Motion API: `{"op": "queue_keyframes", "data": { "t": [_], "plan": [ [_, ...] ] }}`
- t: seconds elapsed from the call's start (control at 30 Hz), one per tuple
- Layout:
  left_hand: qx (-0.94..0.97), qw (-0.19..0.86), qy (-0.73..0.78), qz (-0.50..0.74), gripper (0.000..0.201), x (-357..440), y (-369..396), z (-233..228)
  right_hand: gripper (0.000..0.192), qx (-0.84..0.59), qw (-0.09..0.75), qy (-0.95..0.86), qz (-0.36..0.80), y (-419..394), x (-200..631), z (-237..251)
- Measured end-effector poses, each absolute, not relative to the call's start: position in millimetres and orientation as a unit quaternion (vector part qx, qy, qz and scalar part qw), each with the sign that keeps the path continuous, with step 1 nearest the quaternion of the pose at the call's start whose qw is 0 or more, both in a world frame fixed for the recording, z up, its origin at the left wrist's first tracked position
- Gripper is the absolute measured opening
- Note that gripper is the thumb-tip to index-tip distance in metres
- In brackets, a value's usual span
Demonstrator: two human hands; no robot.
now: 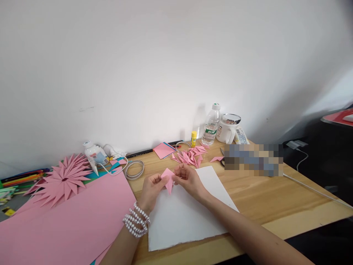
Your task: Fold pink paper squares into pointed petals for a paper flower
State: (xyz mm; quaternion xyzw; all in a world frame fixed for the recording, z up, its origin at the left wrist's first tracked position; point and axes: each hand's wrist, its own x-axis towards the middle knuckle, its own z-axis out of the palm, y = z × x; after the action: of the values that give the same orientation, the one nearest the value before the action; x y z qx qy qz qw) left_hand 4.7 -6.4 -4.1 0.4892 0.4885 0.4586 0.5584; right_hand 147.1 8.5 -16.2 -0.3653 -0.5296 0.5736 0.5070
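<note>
A small folded pink paper piece is held between both hands above a white sheet near the middle of a wooden table. The left hand (a beaded bracelet is worn at its wrist) is pinched on the piece's left edge, and the right hand is pinched on its right edge, the point of the piece hanging down between them. Just beyond the hands, a heap of similar folded pink pieces is seen, close to the far wall. To the left, a large pink sheet overhangs the near table edge, with a finished pink paper flower resting at its far left corner. A water bottle and a white mug are stood at the far edge. Bare tabletop lies open to the right of the white sheet.
</note>
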Motion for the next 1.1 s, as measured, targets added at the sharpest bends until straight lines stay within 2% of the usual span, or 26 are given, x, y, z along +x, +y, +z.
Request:
{"op": "queue_keyframes", "data": {
  "t": [0.1,0.2,0.53,1.1],
  "plan": [
    [0.501,0.51,0.507,0.482,0.021,4.1,-4.7,-6.5,0.016,-0.37,0.504,-0.545,0.559,8.3,146.9,-17.2],
    [0.502,0.47,0.502,0.525,0.028,2.6,-3.6,-8.3,0.015,-0.371,0.497,-0.558,0.551,8.8,146.6,-19.4],
    [0.513,0.447,0.536,0.5,0.016,3.2,-4.9,-3.9,0.025,-0.373,0.494,-0.535,0.575,7.8,147.9,-17.7],
    [0.527,0.407,0.542,0.514,0.017,3.5,-6.1,-3.1,0.026,-0.371,0.5,-0.532,0.574,8.5,149.3,-17.8]
  ]
}}
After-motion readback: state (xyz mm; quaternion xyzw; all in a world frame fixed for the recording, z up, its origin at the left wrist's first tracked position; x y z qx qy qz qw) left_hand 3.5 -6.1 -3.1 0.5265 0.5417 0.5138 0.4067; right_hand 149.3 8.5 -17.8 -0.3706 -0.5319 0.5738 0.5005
